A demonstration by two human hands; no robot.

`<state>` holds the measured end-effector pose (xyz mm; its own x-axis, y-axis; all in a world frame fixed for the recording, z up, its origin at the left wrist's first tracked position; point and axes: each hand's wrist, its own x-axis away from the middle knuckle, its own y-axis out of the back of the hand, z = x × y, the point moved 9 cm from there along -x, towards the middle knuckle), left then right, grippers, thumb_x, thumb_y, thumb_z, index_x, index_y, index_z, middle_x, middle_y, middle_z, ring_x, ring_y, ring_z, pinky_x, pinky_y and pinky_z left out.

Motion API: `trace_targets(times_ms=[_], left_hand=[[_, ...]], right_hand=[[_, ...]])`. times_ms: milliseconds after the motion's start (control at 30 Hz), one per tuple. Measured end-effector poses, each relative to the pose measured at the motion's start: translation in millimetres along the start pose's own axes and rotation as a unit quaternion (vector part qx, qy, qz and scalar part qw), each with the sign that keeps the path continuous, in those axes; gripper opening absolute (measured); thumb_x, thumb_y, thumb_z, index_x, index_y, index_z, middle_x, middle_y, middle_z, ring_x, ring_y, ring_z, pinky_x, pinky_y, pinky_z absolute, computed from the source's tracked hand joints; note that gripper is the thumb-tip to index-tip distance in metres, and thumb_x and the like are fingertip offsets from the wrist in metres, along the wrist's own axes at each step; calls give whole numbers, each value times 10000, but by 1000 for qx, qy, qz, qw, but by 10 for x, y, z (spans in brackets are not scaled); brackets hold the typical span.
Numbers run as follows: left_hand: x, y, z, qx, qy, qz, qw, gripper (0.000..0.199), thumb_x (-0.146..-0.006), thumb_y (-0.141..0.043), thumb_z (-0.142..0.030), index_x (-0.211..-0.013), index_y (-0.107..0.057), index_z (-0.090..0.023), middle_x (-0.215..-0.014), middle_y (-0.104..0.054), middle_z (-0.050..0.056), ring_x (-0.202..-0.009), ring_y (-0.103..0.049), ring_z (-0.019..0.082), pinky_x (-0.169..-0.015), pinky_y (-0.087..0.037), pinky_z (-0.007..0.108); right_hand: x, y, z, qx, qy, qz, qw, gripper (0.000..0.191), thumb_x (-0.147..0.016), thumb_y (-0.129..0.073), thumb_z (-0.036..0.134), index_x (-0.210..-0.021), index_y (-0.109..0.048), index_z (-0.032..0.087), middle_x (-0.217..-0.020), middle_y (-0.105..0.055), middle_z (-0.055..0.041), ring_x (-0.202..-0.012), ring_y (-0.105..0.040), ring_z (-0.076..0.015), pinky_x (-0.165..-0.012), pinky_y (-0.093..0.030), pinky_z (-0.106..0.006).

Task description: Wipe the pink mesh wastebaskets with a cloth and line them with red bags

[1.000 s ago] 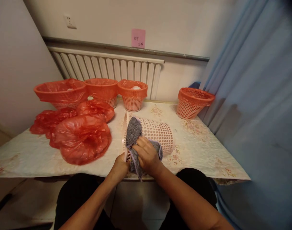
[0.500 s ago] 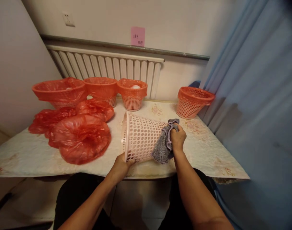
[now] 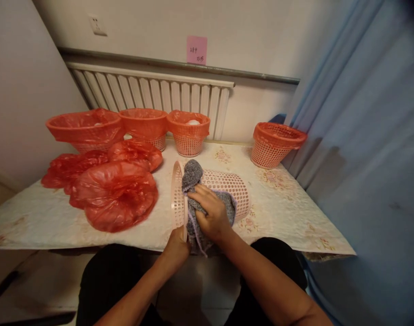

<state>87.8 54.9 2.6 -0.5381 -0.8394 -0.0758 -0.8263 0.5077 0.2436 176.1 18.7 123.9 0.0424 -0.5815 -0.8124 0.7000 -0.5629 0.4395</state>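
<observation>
A pale pink perforated plastic wastebasket (image 3: 227,181) lies on its side on the table, its mouth toward the left. My left hand (image 3: 177,246) grips the near lower part of its rim, thumb on top. My right hand (image 3: 212,213) presses a grey cloth (image 3: 192,174) with purple edging against the side of the basket, close to the rim. The cloth drapes over the basket's wall and hangs down near the table's front edge, hiding part of the holes. The right fingers are bent over the cloth.
Red plastic bags (image 3: 117,194) lie bunched on the left. Behind them stand bag-lined baskets (image 3: 188,140) in a row before a radiator (image 3: 152,90). Another lined basket (image 3: 273,147) stands back right beside a blue curtain (image 3: 363,136). A floral cloth covers the table (image 3: 295,222).
My right hand has moved left with the cloth, from the basket's base end to near its rim. My left hand stays at the rim; the basket has shifted slightly.
</observation>
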Motion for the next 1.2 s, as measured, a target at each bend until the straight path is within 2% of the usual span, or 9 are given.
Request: trace_targets(times_ms=[233, 433, 567, 733, 833, 933, 1000, 1100, 1200], left_hand=[[-154, 239, -123, 21, 32, -46, 998, 171, -644, -523, -239, -711, -651, -148, -672, -658, 12, -720, -587, 201, -698, -486, 297], [-127, 141, 101, -7, 9, 2, 1000, 111, -595, -540, -181, -655, -630, -156, -644, -651, -1, -691, -580, 192, -655, -478, 277], [-121, 147, 117, 10, 8, -14, 1000, 157, -648, -531, -177, -728, -664, -154, -658, -681, 6, -730, -623, 208, -714, -498, 300], [-197, 193, 127, 80, 47, -37, 995, 329, -656, -643, -303, -926, -687, -120, -839, -748, 64, -871, -677, 258, -880, -500, 391], [-234, 198, 165, 84, 51, -31, 995, 427, -646, -676, -333, -1008, -682, -106, -1030, -733, 112, -983, -662, 276, -953, -468, 424], [-236, 209, 203, 58, 60, -33, 996, 413, -650, -677, -324, -992, -694, -93, -1065, -722, 135, -1012, -651, 292, -970, -454, 451], [-229, 205, 214, 55, 64, -32, 996, 392, -656, -671, -314, -980, -700, -95, -1061, -724, 132, -1016, -650, 297, -969, -452, 456], [-220, 183, 230, 71, 61, -24, 995, 389, -660, -667, -310, -992, -698, -111, -1053, -729, 109, -1020, -650, 293, -941, -472, 429], [-216, 171, 256, 71, 51, -16, 996, 388, -674, -667, -329, -991, -693, -107, -1012, -739, 93, -993, -657, 289, -911, -486, 396]], right_hand=[[289, -201, 93, 40, 58, 1, 997, 511, -718, -410, 70, -1189, -578, 178, -1209, -599, -87, -1237, -493, -223, -1070, -402, -473], [266, -168, 56, 53, 61, 0, 997, 479, -752, -410, 78, -1194, -574, 164, -1220, -590, -98, -1252, -478, -227, -1065, -418, -459], [214, -152, -32, 74, 62, 0, 995, 495, -748, -390, 42, -1182, -581, 184, -1257, -579, -86, -1271, -465, -213, -1071, -412, -443], [188, 250, -773, 122, -69, -63, 988, 507, -728, -391, 35, -1169, -603, 168, -1268, -586, -98, -1247, -489, -206, -1084, -378, -434], [285, 708, -1363, 181, -210, -134, 951, 441, -730, -420, 87, -1102, -643, 164, -1138, -656, -105, -1111, -579, -229, -1007, -436, -435], [397, 950, -1600, 214, -292, -180, 915, 402, -724, -425, 107, -1044, -666, 145, -1039, -685, -118, -995, -622, -245, -939, -474, -444], [371, 841, -1432, 207, -255, -170, 929, 415, -718, -420, 95, -1056, -658, 130, -1076, -672, -131, -1042, -606, -253, -965, -457, -460], [278, 383, -802, 164, -100, -103, 976, 459, -723, -413, 65, -1127, -620, 127, -1199, -619, -130, -1194, -523, -242, -1055, -395, -466], [263, -47, -210, 106, 37, -16, 994, 483, -724, -416, 37, -1164, -594, 127, -1272, -569, -125, -1278, -452, -231, -1092, -370, -449]])
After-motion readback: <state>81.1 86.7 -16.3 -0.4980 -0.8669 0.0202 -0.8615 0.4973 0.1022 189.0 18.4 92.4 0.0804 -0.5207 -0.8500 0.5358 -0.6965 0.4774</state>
